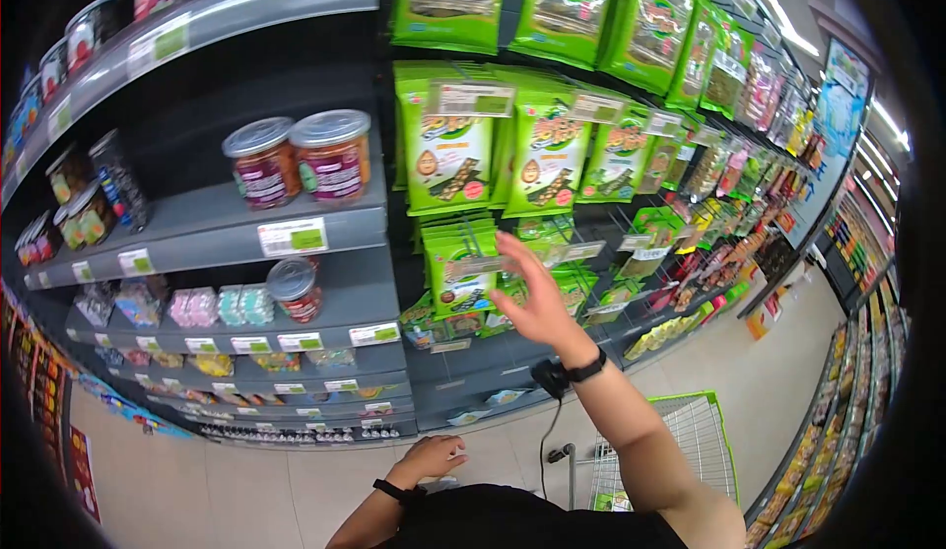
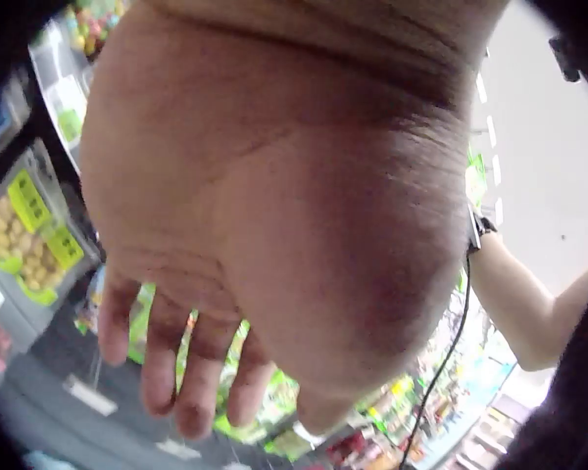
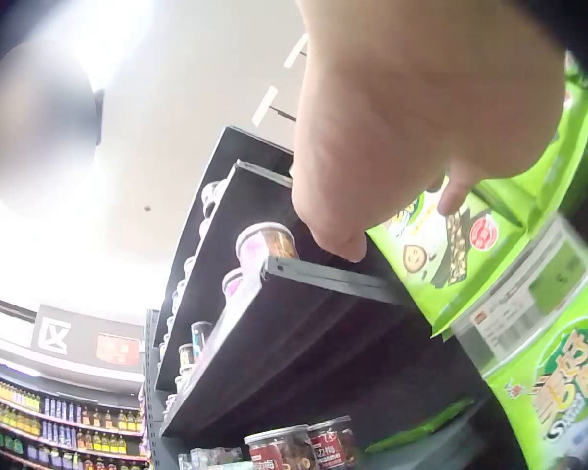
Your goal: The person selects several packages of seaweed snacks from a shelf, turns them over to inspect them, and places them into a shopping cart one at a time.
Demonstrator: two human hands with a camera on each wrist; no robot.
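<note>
My right hand is raised in front of a hanging rack of green snack packets, its fingers straight and spread, closest to the lower packets. It holds nothing. In the right wrist view the hand fills the top, with a green packet just behind the fingers. My left hand hangs low by my body. In the left wrist view its fingers are loosely curled and hold nothing. Both wrists wear black bands.
Grey shelves on the left carry lidded jars and small sweet packs, with price tags on the shelf edges. A wire shopping cart stands at my lower right. The aisle runs on to the right, with more shelves.
</note>
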